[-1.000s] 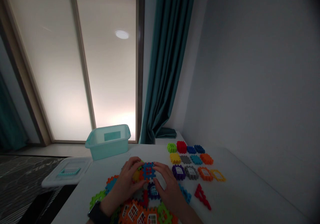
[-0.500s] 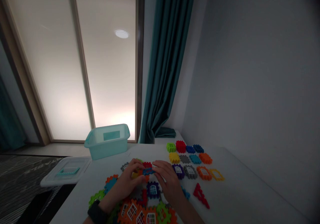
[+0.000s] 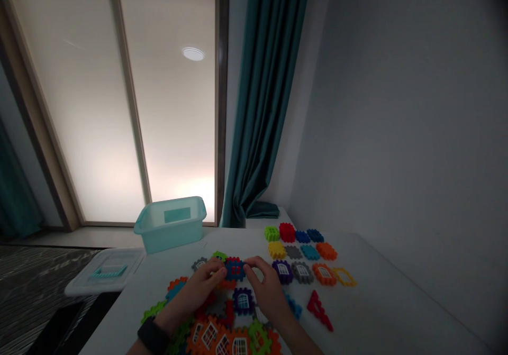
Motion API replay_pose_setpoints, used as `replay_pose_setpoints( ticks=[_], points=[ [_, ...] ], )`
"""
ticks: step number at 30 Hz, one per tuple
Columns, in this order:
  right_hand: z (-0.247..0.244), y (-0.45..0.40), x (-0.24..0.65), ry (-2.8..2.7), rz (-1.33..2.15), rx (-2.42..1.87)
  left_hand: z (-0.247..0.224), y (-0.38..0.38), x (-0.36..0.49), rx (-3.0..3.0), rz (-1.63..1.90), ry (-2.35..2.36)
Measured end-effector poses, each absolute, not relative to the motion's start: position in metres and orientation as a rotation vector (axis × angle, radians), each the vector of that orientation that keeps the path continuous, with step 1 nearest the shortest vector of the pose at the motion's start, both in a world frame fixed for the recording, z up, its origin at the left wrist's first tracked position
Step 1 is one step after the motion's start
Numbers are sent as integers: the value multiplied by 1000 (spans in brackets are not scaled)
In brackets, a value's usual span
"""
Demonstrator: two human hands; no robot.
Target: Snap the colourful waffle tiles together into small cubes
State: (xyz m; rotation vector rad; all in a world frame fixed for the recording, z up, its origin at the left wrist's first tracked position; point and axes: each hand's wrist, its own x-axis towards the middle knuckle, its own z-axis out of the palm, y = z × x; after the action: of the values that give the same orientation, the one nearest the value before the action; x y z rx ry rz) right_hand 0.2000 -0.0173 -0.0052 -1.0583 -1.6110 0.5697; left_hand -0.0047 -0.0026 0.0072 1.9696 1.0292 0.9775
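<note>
Between my two hands is a blue toothed tile [image 3: 235, 270] with a window-like centre showing red. My left hand [image 3: 207, 281] pinches its left edge, and my right hand [image 3: 264, 283] pinches the right edge. Just behind it lies a red tile [image 3: 233, 260], partly covered. A purple tile with a white window [image 3: 243, 301] lies flat below the blue one. Nearer to me are orange window tiles [image 3: 212, 336] and a green tile [image 3: 260, 338]. My wrists and forearms hide part of the pile.
Rows of stacked tiles [image 3: 302, 273] stand on the right of the white table [image 3: 369, 302], with a red triangular piece [image 3: 319, 310] in front. A teal bin [image 3: 172, 236] stands at the back left, its lid [image 3: 105, 271] beside it.
The blue tile now shows more of its face between my fingertips. My left hand has drawn back slightly left, and my right fingers have curled in at the tile's right edge.
</note>
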Motion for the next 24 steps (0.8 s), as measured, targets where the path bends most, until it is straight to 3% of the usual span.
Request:
replay_pose_setpoints(
  ticks=[8,24],
  points=[
    [-15,-18,211,-1900,54,-857,8,-4,-9,1992,957,894],
    [-14,-28,210,-2009,-56,-958,-2,-2,-8,2619,1263,1158]
  ],
)
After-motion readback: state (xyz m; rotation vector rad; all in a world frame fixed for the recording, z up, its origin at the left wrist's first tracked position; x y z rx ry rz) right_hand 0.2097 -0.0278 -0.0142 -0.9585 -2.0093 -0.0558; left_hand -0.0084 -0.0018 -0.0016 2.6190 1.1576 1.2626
